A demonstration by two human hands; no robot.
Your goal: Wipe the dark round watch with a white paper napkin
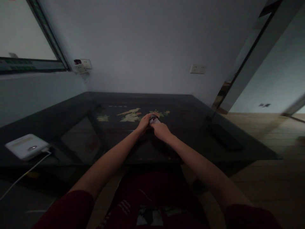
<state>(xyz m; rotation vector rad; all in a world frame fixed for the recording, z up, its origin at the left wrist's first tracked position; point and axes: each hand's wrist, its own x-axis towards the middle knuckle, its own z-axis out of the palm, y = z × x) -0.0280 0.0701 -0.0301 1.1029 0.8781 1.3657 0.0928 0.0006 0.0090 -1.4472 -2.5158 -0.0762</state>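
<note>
Both my arms reach forward over a dark glass-topped table [190, 127]. My left hand [143, 123] and my right hand [161, 129] meet at the table's middle, fingers curled around a small object [154, 119] with dark and pale parts. The room is dim and the object is too small to name. It sits just in front of a painted bird-and-flower pattern [130, 115] on the tabletop.
A white box-shaped device [26, 146] with a white cable [26, 173] lies at the table's left edge. A dark flat object [224, 136] rests at the right. Wall sockets [197, 68] sit on the back wall, a window at upper left, wooden floor to the right.
</note>
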